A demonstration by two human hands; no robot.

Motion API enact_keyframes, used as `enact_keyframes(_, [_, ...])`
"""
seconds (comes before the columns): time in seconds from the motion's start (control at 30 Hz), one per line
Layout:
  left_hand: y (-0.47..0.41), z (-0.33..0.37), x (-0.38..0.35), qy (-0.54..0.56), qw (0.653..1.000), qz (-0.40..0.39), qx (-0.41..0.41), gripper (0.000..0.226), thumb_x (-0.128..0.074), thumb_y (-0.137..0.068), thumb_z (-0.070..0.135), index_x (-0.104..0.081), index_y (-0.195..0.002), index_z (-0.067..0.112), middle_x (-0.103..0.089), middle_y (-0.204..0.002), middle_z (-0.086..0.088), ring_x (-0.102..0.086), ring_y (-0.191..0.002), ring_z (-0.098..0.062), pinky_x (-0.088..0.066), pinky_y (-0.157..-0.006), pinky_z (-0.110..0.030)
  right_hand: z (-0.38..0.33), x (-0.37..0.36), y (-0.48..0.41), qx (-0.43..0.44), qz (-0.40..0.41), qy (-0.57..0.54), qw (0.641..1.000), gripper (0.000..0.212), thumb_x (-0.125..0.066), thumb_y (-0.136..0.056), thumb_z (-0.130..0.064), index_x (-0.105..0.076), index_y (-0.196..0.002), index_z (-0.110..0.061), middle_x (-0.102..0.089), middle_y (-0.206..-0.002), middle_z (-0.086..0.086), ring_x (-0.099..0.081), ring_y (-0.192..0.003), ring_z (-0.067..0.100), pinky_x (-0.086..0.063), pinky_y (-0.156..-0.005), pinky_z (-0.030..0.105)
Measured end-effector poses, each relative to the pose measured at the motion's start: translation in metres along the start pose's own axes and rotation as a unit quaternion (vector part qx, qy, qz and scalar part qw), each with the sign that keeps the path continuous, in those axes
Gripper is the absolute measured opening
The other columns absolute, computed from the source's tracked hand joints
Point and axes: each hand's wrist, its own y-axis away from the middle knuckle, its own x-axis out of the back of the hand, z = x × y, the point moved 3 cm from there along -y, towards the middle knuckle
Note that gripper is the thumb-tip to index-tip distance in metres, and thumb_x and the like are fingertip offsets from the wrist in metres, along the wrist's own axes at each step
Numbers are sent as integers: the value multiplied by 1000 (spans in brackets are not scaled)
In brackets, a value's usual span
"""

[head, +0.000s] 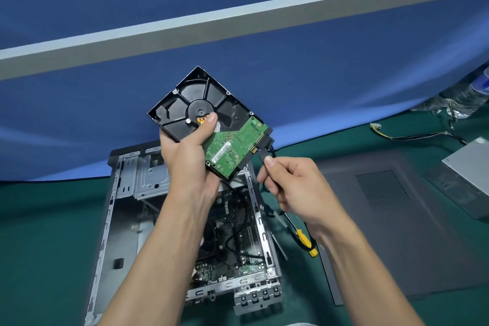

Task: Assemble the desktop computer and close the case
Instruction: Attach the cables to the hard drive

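Note:
My left hand (189, 152) grips a hard drive (185, 98) held up above the open computer case (105, 233), its black underside and green circuit board (232, 148) facing me. My right hand (293, 185) pinches a black cable connector (263, 155) at the drive's port edge. A second black connector (267, 137) sits against the ports just above it. The motherboard (238, 241) lies inside the case below my arms, partly hidden by them.
A dark grey side panel (397, 219) lies flat on the green mat to the right. A yellow-handled screwdriver (304, 241) rests between case and panel. A power supply (471, 164), loose wires (397, 136) and a plastic bottle (473, 98) sit far right. A blue partition stands behind.

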Motion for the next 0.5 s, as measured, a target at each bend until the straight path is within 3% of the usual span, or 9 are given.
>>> enact_keyframes(0.3, [0,3,0,2,1000,9,25,46,-74,-73,-10,-51,-100,20,-71,-98,-15,-72,-79,-25,-53,-79,-66,-3,-2,-4,-1,-45,-65,997,33,-52,-98,-22,-67,-82,3,-51,-47,4,-28,-35,9,-23,-38,16])
enact_keyframes(0.5, [-2,6,3,-5,999,-10,42,44,-71,-77,-10,-50,-105,16,-71,-90,-11,-72,-77,-25,-56,-74,-61,-2,-2,-6,2,-67,-11,998,33,-52,-97,-28,-70,-77,-9,-56,-52,2,-33,-43,10,-26,-44,18])
